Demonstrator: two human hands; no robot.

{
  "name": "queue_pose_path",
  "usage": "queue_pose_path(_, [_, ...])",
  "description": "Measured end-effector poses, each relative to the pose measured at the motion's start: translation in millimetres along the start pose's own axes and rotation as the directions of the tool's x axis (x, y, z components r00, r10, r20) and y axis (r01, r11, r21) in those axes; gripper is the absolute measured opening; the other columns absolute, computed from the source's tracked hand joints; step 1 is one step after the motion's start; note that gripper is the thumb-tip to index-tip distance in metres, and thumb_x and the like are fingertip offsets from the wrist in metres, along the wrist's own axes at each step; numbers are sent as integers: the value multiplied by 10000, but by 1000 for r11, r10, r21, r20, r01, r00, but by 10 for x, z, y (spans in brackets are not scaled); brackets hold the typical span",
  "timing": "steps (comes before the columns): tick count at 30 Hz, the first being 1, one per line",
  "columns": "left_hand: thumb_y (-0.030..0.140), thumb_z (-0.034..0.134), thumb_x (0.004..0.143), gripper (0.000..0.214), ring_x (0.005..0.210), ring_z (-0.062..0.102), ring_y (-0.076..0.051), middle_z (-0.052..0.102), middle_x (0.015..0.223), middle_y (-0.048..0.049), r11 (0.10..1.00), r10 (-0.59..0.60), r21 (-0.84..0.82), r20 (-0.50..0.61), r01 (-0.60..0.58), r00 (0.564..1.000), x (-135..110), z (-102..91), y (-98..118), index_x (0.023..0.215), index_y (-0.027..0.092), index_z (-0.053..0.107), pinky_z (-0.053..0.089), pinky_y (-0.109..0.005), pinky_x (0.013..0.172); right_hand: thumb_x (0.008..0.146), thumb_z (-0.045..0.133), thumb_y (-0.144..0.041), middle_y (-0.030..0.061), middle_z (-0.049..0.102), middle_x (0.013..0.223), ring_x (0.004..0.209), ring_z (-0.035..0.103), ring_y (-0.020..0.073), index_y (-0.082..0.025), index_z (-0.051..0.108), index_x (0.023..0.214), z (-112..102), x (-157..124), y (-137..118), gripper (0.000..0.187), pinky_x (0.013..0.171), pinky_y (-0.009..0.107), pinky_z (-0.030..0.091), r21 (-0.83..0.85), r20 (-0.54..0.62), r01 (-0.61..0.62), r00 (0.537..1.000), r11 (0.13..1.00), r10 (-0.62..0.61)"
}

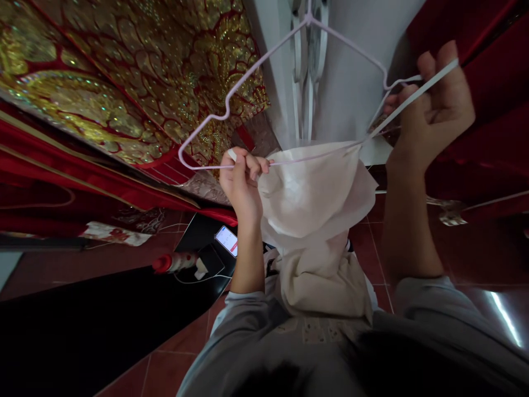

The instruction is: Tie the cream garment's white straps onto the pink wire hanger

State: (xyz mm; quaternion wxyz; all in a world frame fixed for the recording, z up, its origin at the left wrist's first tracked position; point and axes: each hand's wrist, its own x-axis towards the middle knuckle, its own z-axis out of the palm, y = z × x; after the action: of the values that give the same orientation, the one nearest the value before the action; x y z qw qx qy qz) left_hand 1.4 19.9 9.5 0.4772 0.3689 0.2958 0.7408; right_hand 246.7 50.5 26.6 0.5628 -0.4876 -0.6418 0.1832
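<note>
A pale pink hanger hangs in front of me, its lower bar running across a white, thin garment. My left hand is closed at the bar's left end, pinching the garment's upper left edge; a bit of white strap shows at its fingers. On the right, a white strap stretches up from the garment's upper right corner. My right hand grips that strap beside the hanger's right notch, with the strap's end over its fingers. The garment's lower part hangs down in front of my body.
Gold-sequined red garments hang at the left, and red cloth at the right. A black table at lower left bears a lit phone and a red-capped bottle. Cream fabric lies against my body.
</note>
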Motion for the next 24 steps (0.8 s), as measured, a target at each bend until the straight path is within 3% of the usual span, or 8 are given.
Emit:
queue_pose_path(4, [296, 622, 1019, 216, 514, 477, -143, 292, 526, 85, 999, 36, -18, 1, -36, 999, 26, 7, 23, 824, 233, 551, 557, -298, 688, 928, 667, -666, 145, 660, 1390, 1339, 643, 314, -267, 542, 1519, -102, -4, 151, 724, 1026, 484, 626, -106, -47, 49, 997, 993, -54])
queue_pose_path(7, [323, 646, 1010, 220, 518, 481, -145, 287, 530, 87, 999, 35, -18, -3, -35, 999, -15, 24, 3, 832, 238, 547, 562, -301, 696, 846, 691, -732, 166, 641, 1416, 1337, 653, 313, -222, 564, 1484, -293, 128, 375, 826, 1119, 507, 567, -132, -268, 115, 952, 985, -147])
queue_pose_path(13, [354, 733, 947, 214, 534, 496, -146, 318, 543, 85, 996, 82, -44, 83, -78, 993, -27, -39, 34, 854, 233, 583, 574, -311, 702, 963, 711, -453, 77, 699, 1269, 1306, 680, 303, -196, 733, 1236, -379, -19, 425, 376, 1108, 466, 520, -83, -786, 385, 542, 919, -298])
queue_pose_path(15, [349, 753, 925, 202, 535, 505, -149, 327, 538, 83, 994, 110, -33, 88, -107, 990, 7, -60, 56, 864, 233, 599, 574, -309, 691, 1013, 638, -470, 58, 739, 1110, 1010, 773, 245, -260, 728, 1238, -278, -216, 263, 320, 887, 423, 594, -127, -724, 386, 593, 914, -351])
queue_pose_path(17, [346, 762, 915, 202, 548, 530, -152, 344, 539, 82, 992, 127, -18, 80, -126, 989, 26, -60, 61, 877, 234, 599, 581, -312, 704, 1014, 612, -521, 58, 778, 997, 865, 762, 217, -287, 756, 1126, -156, -375, 98, 296, 795, 395, 598, -115, -384, 336, 853, 935, -354])
queue_pose_path(18, [346, 766, 912, 208, 565, 552, -153, 361, 545, 81, 992, 127, -10, 76, -127, 989, 25, -54, 54, 885, 234, 592, 588, -316, 730, 992, 635, -545, 58, 794, 977, 852, 758, 221, -287, 773, 1067, -98, -425, 34, 302, 795, 399, 597, -124, -190, 322, 920, 938, -341])
queue_pose_path(21, [341, 780, 889, 232, 691, 666, -162, 485, 609, 66, 996, 88, 23, 63, -90, 994, -18, -61, 11, 926, 236, 576, 599, -329, 841, 957, 631, -633, 59, 805, 995, 938, 742, 256, -271, 790, 1028, 37, -474, -41, 402, 930, 469, 561, -221, 226, 329, 933, 918, -280])
queue_pose_path(24, [301, 749, 869, 221, 856, 752, -190, 706, 827, -5, 993, 90, 80, 15, -90, 996, -76, -159, -16, 1035, 223, 628, 608, -332, 855, 991, 538, -664, 48, 759, 938, 941, 694, 260, -282, 773, 1078, 100, -498, 4, 457, 1007, 510, 490, -313, 265, 334, 930, 889, -256])
